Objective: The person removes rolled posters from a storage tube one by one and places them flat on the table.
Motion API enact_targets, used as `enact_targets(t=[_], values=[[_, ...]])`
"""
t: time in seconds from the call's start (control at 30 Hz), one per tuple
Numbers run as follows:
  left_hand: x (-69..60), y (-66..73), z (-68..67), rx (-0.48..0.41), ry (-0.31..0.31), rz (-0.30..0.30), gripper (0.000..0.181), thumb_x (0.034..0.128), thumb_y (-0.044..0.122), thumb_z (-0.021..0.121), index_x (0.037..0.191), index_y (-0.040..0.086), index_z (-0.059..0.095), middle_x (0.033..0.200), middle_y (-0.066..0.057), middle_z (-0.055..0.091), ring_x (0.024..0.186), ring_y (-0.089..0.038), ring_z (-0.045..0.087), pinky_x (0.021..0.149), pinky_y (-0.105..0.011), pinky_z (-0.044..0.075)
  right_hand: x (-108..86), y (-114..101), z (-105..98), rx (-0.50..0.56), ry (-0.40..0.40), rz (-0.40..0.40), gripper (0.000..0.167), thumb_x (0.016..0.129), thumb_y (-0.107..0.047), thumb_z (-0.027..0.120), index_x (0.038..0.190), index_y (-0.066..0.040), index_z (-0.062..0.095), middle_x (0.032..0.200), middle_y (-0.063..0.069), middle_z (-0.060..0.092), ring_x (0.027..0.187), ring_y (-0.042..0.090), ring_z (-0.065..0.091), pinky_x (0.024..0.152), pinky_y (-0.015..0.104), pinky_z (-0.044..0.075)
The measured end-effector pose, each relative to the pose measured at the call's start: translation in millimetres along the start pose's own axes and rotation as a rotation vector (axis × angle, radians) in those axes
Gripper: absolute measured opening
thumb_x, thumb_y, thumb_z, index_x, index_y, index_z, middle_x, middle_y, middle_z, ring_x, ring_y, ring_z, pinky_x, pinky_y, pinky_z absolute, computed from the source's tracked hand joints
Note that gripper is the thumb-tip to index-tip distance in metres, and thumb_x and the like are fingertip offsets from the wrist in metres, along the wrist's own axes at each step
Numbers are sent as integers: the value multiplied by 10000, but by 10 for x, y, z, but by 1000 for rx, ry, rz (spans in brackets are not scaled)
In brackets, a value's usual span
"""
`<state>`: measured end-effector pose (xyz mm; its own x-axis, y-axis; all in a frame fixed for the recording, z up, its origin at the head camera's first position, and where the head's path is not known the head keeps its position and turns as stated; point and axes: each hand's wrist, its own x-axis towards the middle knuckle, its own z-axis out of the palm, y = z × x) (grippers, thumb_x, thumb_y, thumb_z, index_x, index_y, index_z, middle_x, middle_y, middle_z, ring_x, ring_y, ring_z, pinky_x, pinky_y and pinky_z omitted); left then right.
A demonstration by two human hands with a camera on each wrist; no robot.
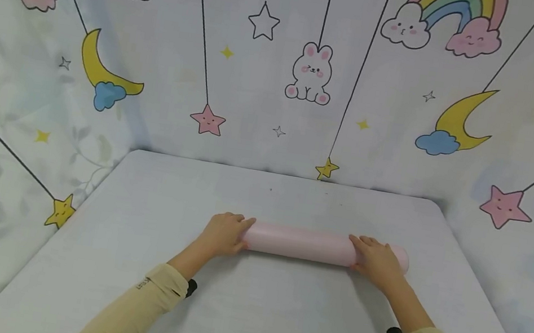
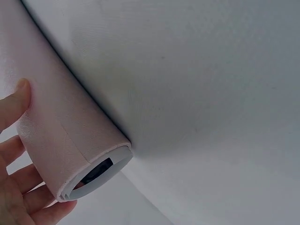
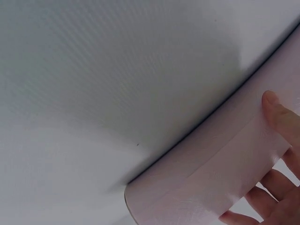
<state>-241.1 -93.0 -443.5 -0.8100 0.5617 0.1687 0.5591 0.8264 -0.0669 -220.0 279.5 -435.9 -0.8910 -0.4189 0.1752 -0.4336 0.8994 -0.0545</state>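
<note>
A pale pink rolled sheet [image 1: 299, 243] lies crosswise on the white table. At its left end, my left hand [image 1: 225, 234] grips it, thumb on the near side and fingers over the far side in the head view. My right hand [image 1: 376, 261] holds it a little in from the right end. In the left wrist view the roll [image 2: 70, 122] shows its hollow end with layered edges, the left hand [image 2: 23, 173] curled round it. The right wrist view has the right hand's thumb and fingers [image 3: 274, 187] around the roll [image 3: 206, 173].
The white tabletop [image 1: 246, 311] extends around the roll, with a few tiny dark specks near its back edge. Behind and at both sides hangs a white cloth [image 1: 267, 92] printed with rabbits, stars, moons and rainbows. Dark bands show at both wrists.
</note>
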Motion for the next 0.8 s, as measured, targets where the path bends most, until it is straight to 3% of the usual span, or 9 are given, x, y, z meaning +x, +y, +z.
enact_targets(t=[0.2,0.8], values=[[-14,38,-21,15,-13,-1,579,804,470,639,1278,153,534,1085,-79,620,927,-246,609,721,-374,496,-52,-53,-19,-7,8,4,636,680,-177,796,1226,11,530,1149,252,557,1069,430,509,808,663,355],[-17,49,5,19,24,4,581,779,468,669,1257,158,556,1068,-67,630,901,-233,621,699,-358,503,-90,-70,25,-14,28,29,645,712,-213,769,1258,7,505,1201,284,519,1100,471,471,838,684,315]])
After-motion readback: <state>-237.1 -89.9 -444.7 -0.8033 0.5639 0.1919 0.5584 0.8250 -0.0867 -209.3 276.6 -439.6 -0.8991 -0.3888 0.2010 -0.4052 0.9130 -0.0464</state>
